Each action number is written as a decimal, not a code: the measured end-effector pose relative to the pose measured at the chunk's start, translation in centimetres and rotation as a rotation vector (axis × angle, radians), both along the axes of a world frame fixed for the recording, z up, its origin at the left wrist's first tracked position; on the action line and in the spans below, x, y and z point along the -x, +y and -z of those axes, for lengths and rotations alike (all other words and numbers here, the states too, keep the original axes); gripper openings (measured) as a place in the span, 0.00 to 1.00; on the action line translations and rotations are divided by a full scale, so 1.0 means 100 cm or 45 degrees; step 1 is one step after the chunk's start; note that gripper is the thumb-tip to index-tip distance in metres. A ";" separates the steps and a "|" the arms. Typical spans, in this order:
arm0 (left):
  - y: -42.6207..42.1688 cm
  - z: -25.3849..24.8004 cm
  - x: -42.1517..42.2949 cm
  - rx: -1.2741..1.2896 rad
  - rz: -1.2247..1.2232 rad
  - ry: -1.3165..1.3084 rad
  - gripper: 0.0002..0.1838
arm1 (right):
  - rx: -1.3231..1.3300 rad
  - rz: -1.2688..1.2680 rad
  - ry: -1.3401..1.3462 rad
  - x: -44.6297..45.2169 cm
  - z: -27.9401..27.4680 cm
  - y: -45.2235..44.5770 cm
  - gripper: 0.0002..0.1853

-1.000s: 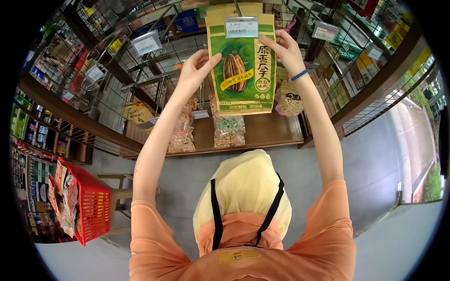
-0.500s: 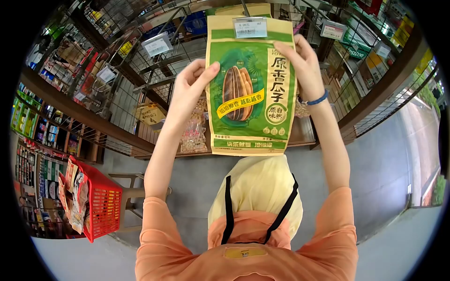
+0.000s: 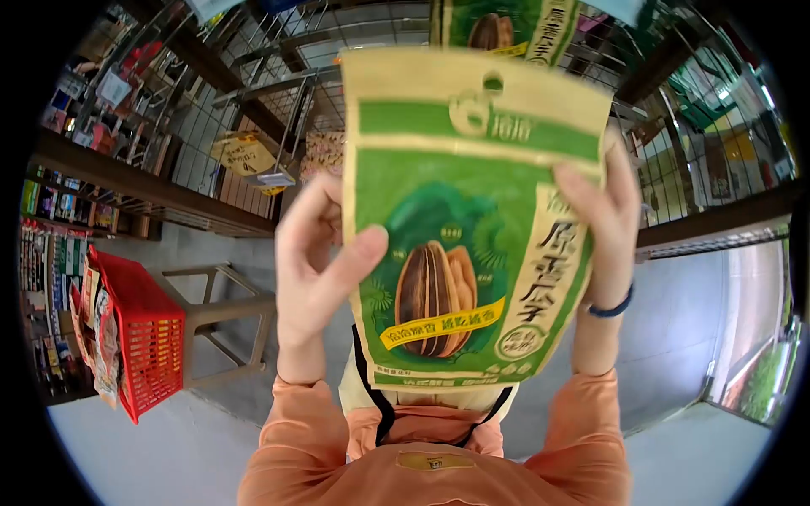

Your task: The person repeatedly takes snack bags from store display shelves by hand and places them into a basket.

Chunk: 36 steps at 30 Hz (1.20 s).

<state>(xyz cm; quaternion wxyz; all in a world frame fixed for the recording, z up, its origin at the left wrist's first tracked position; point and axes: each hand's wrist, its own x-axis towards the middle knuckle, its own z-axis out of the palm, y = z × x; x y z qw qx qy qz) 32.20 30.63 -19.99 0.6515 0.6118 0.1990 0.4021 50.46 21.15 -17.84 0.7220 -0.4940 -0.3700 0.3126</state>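
Observation:
A large green and tan seed bag (image 3: 456, 219) fills the middle of the head view, upright, its front with a sunflower seed picture toward me. At its left edge, my left hand (image 3: 325, 253) grips it with the thumb on the front. My right hand (image 3: 603, 211), blue band at the wrist, pinches the right edge, thumb on the front as well. The fingers behind the bag are hidden. Another bag of the same kind (image 3: 548, 29) hangs on the rack behind it.
A red basket (image 3: 152, 337) holding packages stands on a beige stool (image 3: 215, 312) at the left. Wire racks with a brown bag (image 3: 245, 156) and price tags span the top. A dark shelf rail (image 3: 726, 221) runs along the right.
The seed bag has come off its hook, away from the rack and closer to me, so it looks larger. Both hands moved with it and kept hold. A similar bag now shows behind.

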 end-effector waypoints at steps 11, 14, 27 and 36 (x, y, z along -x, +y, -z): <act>-0.064 0.028 0.091 0.512 0.202 1.142 0.23 | 0.961 -0.066 0.503 0.081 0.100 -0.079 0.11; -0.107 0.000 0.110 0.740 0.133 1.092 0.27 | 1.154 -0.132 0.490 0.093 0.080 -0.121 0.13; -0.188 -0.190 0.152 0.889 -0.690 0.853 0.28 | 1.336 -0.690 0.365 0.132 -0.177 -0.142 0.24; -0.248 -0.294 0.170 1.153 -0.881 0.466 0.32 | 1.334 -0.893 0.255 0.143 -0.267 -0.149 0.22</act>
